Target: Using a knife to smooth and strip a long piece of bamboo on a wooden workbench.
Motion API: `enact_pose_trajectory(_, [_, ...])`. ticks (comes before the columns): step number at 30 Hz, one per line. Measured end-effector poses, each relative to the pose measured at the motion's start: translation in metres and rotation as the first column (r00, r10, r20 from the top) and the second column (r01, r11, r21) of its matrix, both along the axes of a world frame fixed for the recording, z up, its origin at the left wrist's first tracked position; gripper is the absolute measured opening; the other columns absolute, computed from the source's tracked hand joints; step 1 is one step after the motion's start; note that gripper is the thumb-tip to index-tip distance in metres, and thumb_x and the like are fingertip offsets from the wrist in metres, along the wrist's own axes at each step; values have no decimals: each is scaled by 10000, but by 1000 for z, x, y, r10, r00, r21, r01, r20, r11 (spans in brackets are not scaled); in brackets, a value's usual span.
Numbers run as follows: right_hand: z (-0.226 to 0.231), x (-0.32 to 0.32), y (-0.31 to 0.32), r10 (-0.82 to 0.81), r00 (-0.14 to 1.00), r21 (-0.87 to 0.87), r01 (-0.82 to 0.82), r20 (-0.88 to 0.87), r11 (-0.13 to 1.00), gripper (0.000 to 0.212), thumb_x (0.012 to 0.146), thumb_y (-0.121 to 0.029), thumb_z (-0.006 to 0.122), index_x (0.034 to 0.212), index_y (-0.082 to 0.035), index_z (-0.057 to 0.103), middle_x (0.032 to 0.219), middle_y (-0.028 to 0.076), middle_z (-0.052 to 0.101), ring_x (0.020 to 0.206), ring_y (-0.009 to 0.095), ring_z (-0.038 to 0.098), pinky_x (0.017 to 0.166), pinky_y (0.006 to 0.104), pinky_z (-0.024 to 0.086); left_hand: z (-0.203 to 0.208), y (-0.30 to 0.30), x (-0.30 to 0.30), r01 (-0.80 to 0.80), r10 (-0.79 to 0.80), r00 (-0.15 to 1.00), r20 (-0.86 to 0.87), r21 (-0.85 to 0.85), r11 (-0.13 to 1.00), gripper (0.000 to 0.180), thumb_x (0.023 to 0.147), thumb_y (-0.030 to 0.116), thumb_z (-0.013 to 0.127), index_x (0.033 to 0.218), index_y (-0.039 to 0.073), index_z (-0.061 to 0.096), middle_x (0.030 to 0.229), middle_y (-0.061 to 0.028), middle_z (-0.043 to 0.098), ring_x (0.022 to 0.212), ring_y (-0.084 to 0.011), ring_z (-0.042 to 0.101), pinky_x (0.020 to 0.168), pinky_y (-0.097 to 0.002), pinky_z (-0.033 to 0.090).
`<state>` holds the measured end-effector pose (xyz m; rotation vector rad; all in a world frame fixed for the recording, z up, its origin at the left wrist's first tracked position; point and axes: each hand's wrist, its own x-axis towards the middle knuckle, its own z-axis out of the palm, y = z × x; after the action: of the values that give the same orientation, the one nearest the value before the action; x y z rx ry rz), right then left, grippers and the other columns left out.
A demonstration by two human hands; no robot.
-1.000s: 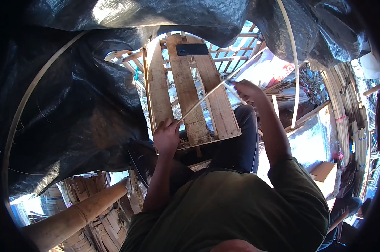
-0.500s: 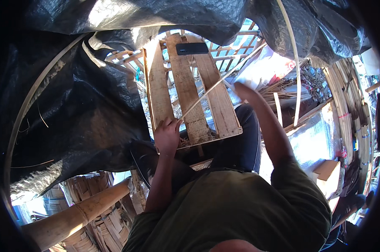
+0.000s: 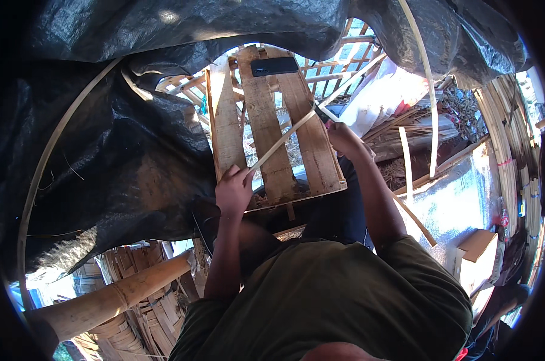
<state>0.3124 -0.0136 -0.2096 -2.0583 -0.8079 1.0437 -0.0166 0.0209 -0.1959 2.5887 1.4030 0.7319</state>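
Observation:
A long pale bamboo strip (image 3: 283,142) slants up to the right across a slatted wooden bench (image 3: 225,126) in front of my knees. My left hand (image 3: 234,189) is closed on the strip's lower end, near the bench's front left. Over the bench's right edge, my right hand (image 3: 345,138) is closed around the handle of what looks like a knife (image 3: 328,113). Its narrow light blade reaches up to the strip and meets it about halfway along. The handle is mostly hidden in my fingers.
A black phone (image 3: 275,66) lies at the bench's far end. Black plastic sheeting (image 3: 134,150) hangs left and overhead. A thick bamboo pole (image 3: 122,295) crosses the lower left. At right are loose strips (image 3: 407,162), a cardboard box (image 3: 478,246) and bundled strips (image 3: 506,138).
My right hand, blurred before, shows clearly now, a little lower and closer to me. The left hand has shifted slightly left. A short brown strip now shows beside my right forearm.

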Motion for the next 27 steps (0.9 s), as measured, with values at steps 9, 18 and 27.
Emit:
enact_pose_trajectory(9, [-22, 8, -8, 20, 999, 18, -19, -27, 1000, 480, 1061, -316, 371, 1135, 90, 616, 670, 200, 642, 499, 301, 648, 445, 405, 521, 24, -8, -33, 9, 14, 997, 82, -274, 962, 149, 816, 159, 764, 937, 76, 736, 890, -97, 620, 850, -309, 636, 714, -397, 516])
enact_pose_trajectory(18, [-31, 9, -3, 27, 999, 33, -29, 39, 999, 470, 1052, -319, 417, 988, 102, 616, 677, 248, 641, 591, 367, 683, 466, 453, 510, 7, -25, -23, -34, 36, 999, 16, -108, 994, 154, 817, 208, 777, 901, 88, 731, 779, -94, 530, 728, -307, 599, 624, -409, 481])
enact_pose_trajectory(27, [-38, 5, 5, 51, 991, 86, -62, 125, 994, 458, 1052, -335, 429, 964, 55, 653, 694, 266, 656, 595, 401, 676, 469, 476, 493, 12, -38, -23, -74, 75, 996, 48, -21, 997, 149, 826, 217, 763, 906, 97, 727, 756, -91, 532, 704, -304, 602, 603, -418, 472])
